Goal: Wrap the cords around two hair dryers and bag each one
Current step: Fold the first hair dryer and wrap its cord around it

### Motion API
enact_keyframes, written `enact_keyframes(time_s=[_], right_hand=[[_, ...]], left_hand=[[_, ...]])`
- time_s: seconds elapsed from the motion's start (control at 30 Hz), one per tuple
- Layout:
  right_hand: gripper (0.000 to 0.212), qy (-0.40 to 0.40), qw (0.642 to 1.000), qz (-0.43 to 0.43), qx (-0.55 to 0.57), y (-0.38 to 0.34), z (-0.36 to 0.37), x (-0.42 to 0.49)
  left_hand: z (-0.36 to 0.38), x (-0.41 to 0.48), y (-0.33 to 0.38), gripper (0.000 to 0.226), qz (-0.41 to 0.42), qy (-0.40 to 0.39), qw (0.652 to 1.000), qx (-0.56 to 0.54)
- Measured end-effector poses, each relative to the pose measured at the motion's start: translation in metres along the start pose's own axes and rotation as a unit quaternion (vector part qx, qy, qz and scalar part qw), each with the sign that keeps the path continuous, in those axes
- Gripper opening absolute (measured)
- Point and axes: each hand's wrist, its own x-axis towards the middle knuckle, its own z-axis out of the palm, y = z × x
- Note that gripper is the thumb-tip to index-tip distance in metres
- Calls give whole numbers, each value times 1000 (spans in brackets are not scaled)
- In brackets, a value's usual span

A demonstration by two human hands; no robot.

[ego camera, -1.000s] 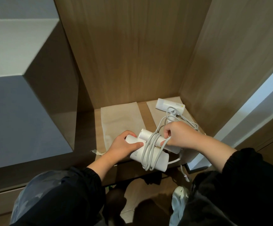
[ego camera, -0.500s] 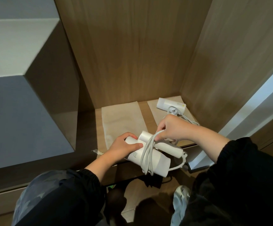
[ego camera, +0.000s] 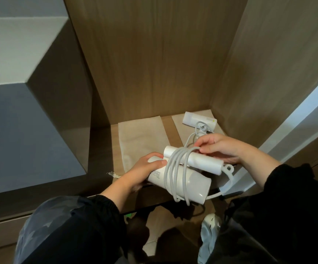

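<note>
Gripping the white hair dryer at the wooden shelf edge's six o'clock, the left hand curls round its barrel while the right hand pinches the wrapped cord at two o'clock

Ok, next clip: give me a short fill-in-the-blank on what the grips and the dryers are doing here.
The left grip holds a hair dryer coloured ____.
The right grip pinches the cord wound around the ____.
Flat beige bags on the shelf number ____.
The second dryer lies on a ____.
Missing words: white; hair dryer; two; bag.
</note>
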Motion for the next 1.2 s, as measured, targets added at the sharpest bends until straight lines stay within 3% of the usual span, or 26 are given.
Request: enact_keyframes(time_s=[0.13, 0.23, 0.3, 0.33, 0.4, 0.43, 0.53, 0.6, 0.73, 0.83, 0.9, 1.03, 1.2], right_hand=[[8, 133, 989, 24, 65, 14, 1, 3], [22, 239, 950, 55, 194, 41, -4, 12], [10, 248, 940, 59, 225, 45, 5, 12], [10, 211, 944, 53, 247, 43, 14, 11], [45, 92, 952, 39, 288, 36, 32, 9], [49, 67, 954, 27, 292, 35, 39, 7], [20, 160, 940, -1, 300, 42, 41, 12], [24, 213, 931, -9, 297, 52, 39, 17], [20, 291, 956, 21, 27, 57, 44, 18], [25, 333, 922, -20, -197, 52, 53, 15], [18, 348, 902, -37, -251, 53, 59, 15], [50, 368, 887, -79, -268, 61, 71, 13], [59, 337, 874, -127, -326, 65, 82, 9]], left_hand=[[3, -1, 4, 57, -8, 9, 998, -59], [10, -2, 7, 49, -31, 12, 995, -92], [14, -3, 6, 48, -44, 19, 993, -104], [15, -2, 5, 47, -51, 24, 993, -109], [18, -3, 4, 40, -73, 37, 989, -123], [21, -5, 4, 36, -86, 43, 986, -136], [25, -6, 3, 32, -127, 64, 970, -198], [26, -4, 3, 39, -147, 77, 952, -256], [29, -1, 6, 42, -152, 105, 927, -325], [32, 1, 8, 29, -136, 155, 928, -309], [33, 3, 9, 26, -130, 187, 920, -318], [32, 5, 6, 34, -119, 230, 905, -339], [37, 5, 5, 43, -114, 267, 889, -354]])
